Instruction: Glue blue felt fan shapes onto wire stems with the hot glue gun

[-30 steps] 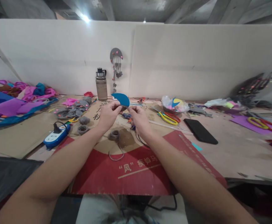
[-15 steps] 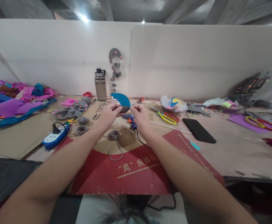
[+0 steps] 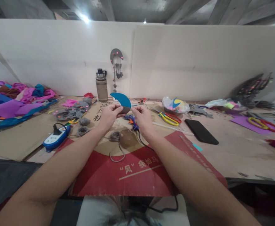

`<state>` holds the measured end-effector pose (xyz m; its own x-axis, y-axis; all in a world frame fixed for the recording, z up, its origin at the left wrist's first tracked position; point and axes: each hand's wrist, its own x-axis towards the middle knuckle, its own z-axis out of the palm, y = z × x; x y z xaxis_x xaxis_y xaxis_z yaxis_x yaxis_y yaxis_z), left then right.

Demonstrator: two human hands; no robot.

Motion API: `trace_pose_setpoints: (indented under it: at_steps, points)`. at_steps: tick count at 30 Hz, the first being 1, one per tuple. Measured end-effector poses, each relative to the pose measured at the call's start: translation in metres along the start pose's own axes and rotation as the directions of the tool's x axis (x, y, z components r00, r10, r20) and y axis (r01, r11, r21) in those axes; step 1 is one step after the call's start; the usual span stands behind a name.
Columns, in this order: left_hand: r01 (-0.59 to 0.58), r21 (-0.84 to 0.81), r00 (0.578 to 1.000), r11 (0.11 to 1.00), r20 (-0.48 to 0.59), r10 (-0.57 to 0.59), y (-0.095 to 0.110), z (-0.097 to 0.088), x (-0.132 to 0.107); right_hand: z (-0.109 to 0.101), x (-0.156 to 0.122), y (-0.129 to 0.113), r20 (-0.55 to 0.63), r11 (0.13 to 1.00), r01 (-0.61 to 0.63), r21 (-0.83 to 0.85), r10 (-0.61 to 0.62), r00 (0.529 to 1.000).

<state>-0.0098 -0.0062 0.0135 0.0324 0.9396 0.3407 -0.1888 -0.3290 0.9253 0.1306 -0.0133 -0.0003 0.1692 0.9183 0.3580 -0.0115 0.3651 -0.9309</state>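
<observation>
My left hand [image 3: 109, 115] pinches a blue crescent-shaped felt piece [image 3: 121, 99] and holds it upright above the table, just in front of the water bottle [image 3: 101, 85]. My right hand [image 3: 143, 118] is closed right beside it, its fingertips meeting the lower right tip of the crescent. A blue glue gun [image 3: 131, 119] lies on the table just under my hands. A coil of grey cord [image 3: 115, 136] sits on the red cardboard sheet [image 3: 118, 174] nearer to me.
Coloured felt scraps [image 3: 17, 100] are heaped at the left, with grey felt cut-outs [image 3: 72, 111] and a blue power strip [image 3: 54, 138]. Yellow-red scissors [image 3: 169, 118], a black phone [image 3: 200, 131] and a bag of bits [image 3: 176, 105] lie to the right. A grey hanging ornament [image 3: 117, 67] is on the wall.
Both hands have lifted slightly with the blue crescent and shifted a little left; the glue gun under them shows more.
</observation>
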Motion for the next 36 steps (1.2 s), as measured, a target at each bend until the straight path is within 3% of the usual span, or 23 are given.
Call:
trace_pose_setpoints:
  at_steps: [15,26,32,36]
  points:
    - [0.036,-0.049,0.999,0.998,0.039,-0.034,0.002,0.0,-0.001,0.0,0.003,0.001,0.018,0.997,-0.022,0.078,0.02,1.0]
    - [0.115,-0.099,0.992,0.988,0.06,-0.109,0.003,-0.002,0.002,0.002,-0.005,-0.012,0.197,0.984,-0.126,0.126,0.099,0.975]
    - [0.087,-0.084,0.996,0.993,0.006,-0.087,-0.005,0.002,0.0,0.007,-0.008,-0.007,0.167,0.985,-0.11,0.13,0.087,0.982]
    - [0.048,-0.024,0.998,0.999,0.051,-0.046,-0.007,0.005,-0.002,0.008,-0.006,-0.003,0.141,0.987,-0.109,0.121,0.092,0.986]
